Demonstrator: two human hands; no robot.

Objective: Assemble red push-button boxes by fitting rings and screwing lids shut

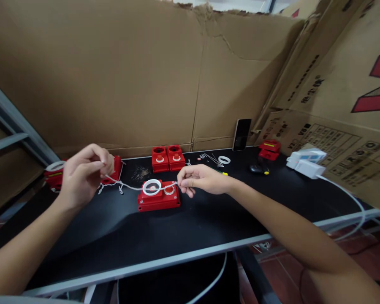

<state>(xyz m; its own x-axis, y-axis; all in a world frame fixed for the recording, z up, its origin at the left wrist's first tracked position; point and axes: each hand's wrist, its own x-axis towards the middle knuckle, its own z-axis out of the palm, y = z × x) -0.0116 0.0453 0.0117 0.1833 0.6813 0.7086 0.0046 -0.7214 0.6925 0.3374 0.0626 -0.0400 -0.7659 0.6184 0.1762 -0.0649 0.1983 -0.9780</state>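
Observation:
A white cord [130,187] runs between my two hands, crossing over a red box-shaped device [158,204] on the black table. My left hand [82,175], raised at the left, pinches one end between thumb and fingers. Low beside the device's right end, my right hand [202,179] is closed on the cord's other end. A white ring [151,187] sits at the left of the device's top, and the cord passes across it; whether it goes through the ring I cannot tell. At the device's right is a round fitting [169,190], partly behind the cord.
Two red units [160,161] stand against the cardboard wall [129,84]. More red parts [53,181] with cords lie at left. A loose white ring [224,160], a phone [242,134], a black mouse-like object [256,169] and a white power adapter [307,169] with cable are toward the right.

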